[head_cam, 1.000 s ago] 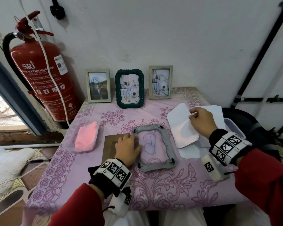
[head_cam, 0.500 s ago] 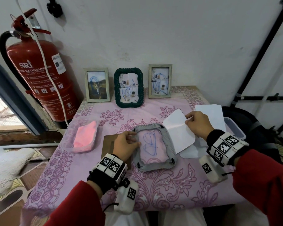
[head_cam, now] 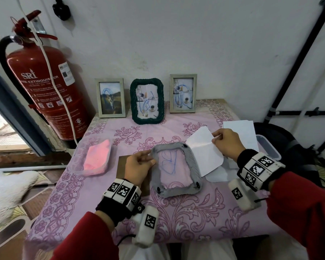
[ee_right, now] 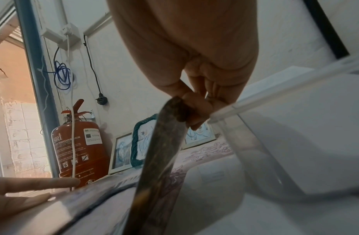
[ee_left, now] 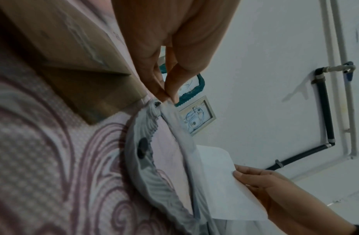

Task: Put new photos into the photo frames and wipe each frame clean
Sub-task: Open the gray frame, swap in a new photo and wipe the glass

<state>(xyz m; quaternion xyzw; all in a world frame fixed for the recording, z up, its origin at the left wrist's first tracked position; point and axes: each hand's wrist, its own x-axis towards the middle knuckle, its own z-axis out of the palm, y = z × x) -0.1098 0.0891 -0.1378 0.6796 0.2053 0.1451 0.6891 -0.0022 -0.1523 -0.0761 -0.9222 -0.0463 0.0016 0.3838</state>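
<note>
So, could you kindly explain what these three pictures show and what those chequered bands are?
No machine here: a person wears one camera on the head and one on each wrist; the chequered bands sit at the wrists. The head view looks down on a table with a pink patterned cloth. The left hand pinches the edge of a grey frame lying flat. The right hand holds a photo, white back up, beside it. Three filled frames lean on the wall; a pink cloth lies in a tub.

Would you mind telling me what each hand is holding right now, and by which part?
The left hand pinches the grey frame at its far left corner; the right hand pinches the white-backed photo by its far right edge.
</note>
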